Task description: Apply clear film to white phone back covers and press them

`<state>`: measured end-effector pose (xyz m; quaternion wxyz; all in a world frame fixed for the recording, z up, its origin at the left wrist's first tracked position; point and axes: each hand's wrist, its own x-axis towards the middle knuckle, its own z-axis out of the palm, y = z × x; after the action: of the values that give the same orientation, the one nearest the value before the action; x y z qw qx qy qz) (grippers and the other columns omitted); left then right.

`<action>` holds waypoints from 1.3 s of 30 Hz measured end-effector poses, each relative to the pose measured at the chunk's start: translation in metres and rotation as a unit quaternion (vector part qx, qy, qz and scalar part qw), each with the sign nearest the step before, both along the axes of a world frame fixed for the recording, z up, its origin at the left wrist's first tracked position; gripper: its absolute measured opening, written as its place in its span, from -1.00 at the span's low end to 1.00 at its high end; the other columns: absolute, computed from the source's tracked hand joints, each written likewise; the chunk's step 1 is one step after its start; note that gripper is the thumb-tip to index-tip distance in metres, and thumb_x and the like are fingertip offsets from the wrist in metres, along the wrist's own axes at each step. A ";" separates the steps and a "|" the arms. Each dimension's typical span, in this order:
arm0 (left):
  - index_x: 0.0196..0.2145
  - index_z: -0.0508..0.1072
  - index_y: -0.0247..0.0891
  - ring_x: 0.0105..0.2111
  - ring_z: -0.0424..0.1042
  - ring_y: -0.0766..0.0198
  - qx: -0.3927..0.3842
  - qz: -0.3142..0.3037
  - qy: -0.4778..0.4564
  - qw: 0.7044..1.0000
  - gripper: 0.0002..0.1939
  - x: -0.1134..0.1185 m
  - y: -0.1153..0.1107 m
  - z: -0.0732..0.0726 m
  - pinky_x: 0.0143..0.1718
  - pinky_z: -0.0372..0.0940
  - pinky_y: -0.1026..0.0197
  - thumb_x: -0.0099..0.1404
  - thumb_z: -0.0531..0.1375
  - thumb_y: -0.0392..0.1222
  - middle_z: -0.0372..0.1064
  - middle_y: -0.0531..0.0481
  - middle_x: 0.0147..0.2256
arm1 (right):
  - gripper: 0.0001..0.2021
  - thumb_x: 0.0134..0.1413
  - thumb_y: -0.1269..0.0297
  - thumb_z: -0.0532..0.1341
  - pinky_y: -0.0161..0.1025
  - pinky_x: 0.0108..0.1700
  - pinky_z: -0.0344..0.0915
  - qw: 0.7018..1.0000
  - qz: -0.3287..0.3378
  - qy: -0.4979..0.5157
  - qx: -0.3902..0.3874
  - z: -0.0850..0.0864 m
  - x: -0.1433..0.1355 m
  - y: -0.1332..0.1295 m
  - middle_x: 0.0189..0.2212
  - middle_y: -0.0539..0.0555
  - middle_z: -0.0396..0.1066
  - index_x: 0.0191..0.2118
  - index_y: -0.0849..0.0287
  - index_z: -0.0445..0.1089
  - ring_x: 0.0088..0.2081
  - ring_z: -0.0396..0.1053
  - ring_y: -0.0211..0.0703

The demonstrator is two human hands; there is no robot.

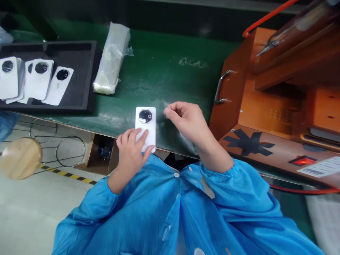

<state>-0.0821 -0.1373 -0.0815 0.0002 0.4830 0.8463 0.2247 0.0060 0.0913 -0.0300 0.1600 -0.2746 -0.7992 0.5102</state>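
Note:
A white phone back cover (151,128) with a round black camera area lies upright at the green bench's front edge. Across its lower part rests my left hand (132,146), fingers spread, pressing lightly on the surface with the thumb near the bottom edge. My right hand (187,118) hovers just right of the cover, apart from it. Its thumb and forefinger are pinched together. A faint clear sliver seems to show by those fingertips, too blurred to name.
At left, a black tray (89,76) holds several similar white covers (60,86). A plastic-wrapped pale block (111,58) lies beside it. An orange machine (233,90) with a metal handle and a pointed tip (262,51) stands at right. A round wooden stool (21,158) is below left.

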 end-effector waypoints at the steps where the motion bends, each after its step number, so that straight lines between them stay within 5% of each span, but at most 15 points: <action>1: 0.27 0.54 -0.10 0.32 0.34 -0.31 0.000 -0.009 -0.007 1.000 -0.45 0.010 0.002 -0.001 0.35 0.08 -0.37 0.46 0.27 0.18 0.48 -0.31 0.26 | -0.73 0.27 0.10 0.25 -0.24 -0.38 0.10 1.000 0.014 -0.015 -0.004 -0.003 -0.005 0.000 -0.51 -0.02 0.38 -0.38 0.16 0.45 -0.48 0.20 -0.26; 5: 0.34 0.46 -0.03 0.49 0.14 -0.22 0.017 -0.043 -0.018 0.999 -0.48 0.018 0.006 -0.005 0.49 -0.17 -0.37 0.53 0.20 0.14 0.29 -0.20 0.44 | -0.76 0.28 0.22 0.23 -0.23 -0.36 0.08 0.997 0.041 -0.070 0.014 -0.013 -0.021 -0.002 -0.53 -0.05 0.35 -0.42 0.16 0.42 -0.49 0.18 -0.27; 9: 0.36 0.43 0.02 0.49 0.17 -0.15 0.029 -0.051 -0.029 0.998 -0.50 0.009 0.003 -0.012 0.52 -0.27 -0.34 0.55 0.17 0.09 0.29 -0.14 0.44 | -0.75 0.30 0.26 0.25 -0.22 -0.34 0.06 0.994 0.055 -0.090 0.032 -0.017 -0.028 -0.004 -0.54 -0.06 0.34 -0.44 0.17 0.41 -0.47 0.18 -0.26; 26: 0.28 0.52 -0.08 0.44 0.26 -0.10 0.088 -0.044 0.012 0.995 -0.53 0.009 0.005 -0.024 0.52 -0.29 -0.18 0.54 0.17 0.10 0.41 -0.19 0.35 | -0.79 0.34 0.25 0.22 -0.21 -0.27 0.14 0.967 0.053 -0.217 0.121 -0.008 -0.034 -0.014 -0.36 0.10 0.57 -0.28 0.20 0.56 -0.36 0.39 -0.13; 39: 0.30 0.50 -0.10 0.44 0.25 -0.12 0.080 -0.057 0.024 0.995 -0.51 0.007 0.003 -0.023 0.51 -0.28 -0.20 0.52 0.20 0.11 0.39 -0.23 0.35 | -0.85 0.30 0.36 0.25 -0.18 -0.24 0.20 0.952 0.032 -0.259 0.161 -0.005 -0.042 -0.023 -0.38 0.07 0.56 -0.30 0.18 0.56 -0.35 0.43 -0.09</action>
<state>-0.0755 -0.1339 -0.1048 -0.0460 0.5347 0.7963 0.2792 -0.0359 0.0688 -0.0350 -0.0267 -0.3418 -0.8933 0.2908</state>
